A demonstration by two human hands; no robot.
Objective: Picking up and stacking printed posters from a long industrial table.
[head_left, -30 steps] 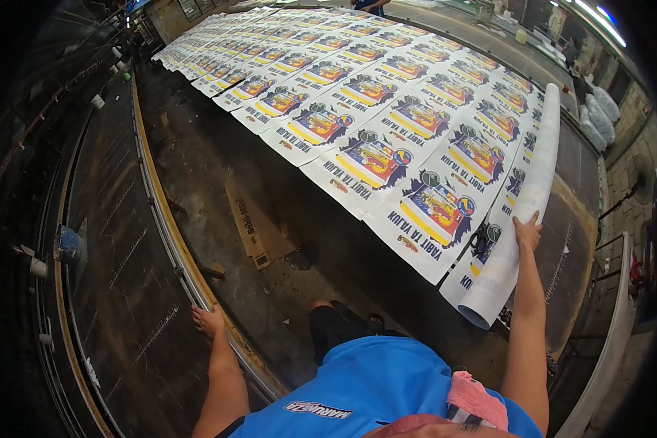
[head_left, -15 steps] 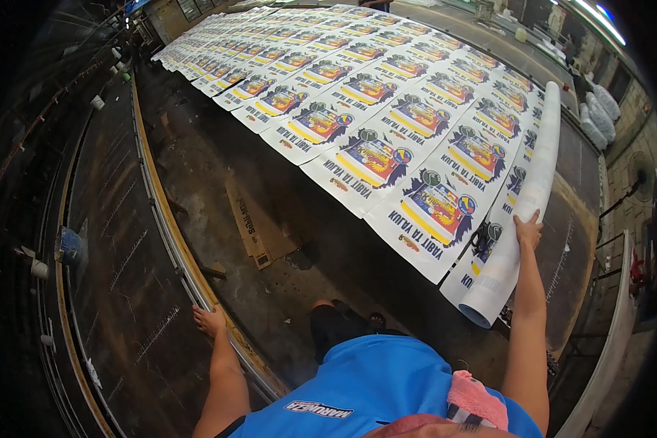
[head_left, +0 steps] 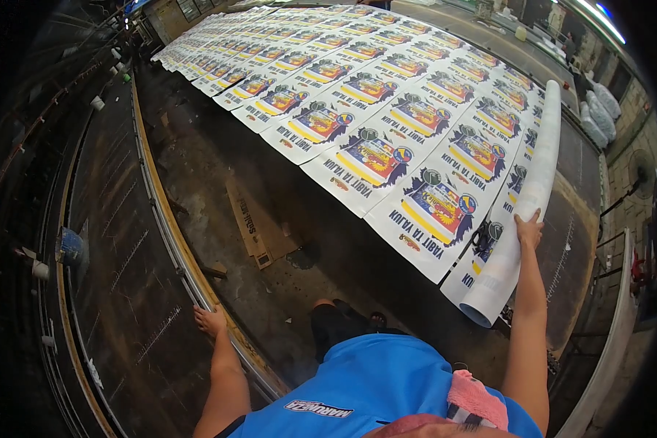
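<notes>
My right hand [head_left: 525, 228] grips a long white paper roll [head_left: 536, 182], fingers curled over its side; it lies along the right edge of printed sheets [head_left: 434, 212] covering a long table in repeated colourful designs. Black scissors [head_left: 480, 238] lie beside the roll, left of my hand. My left hand [head_left: 210, 318] rests with fingers apart on the metal-and-wood edge [head_left: 160, 212] of the dark table to my left, holding nothing.
Between the tables, flattened cardboard [head_left: 252, 226] lies on the floor. A blue container [head_left: 69, 244] sits on the left table [head_left: 109, 292]. Wrapped bundles [head_left: 602, 109] and a fan [head_left: 639, 175] stand at the right. Another person [head_left: 372, 4] is partly visible at the sheets' far side.
Very little differs: the roll and my right hand have shifted very slightly, while my left hand stays on the edge.
</notes>
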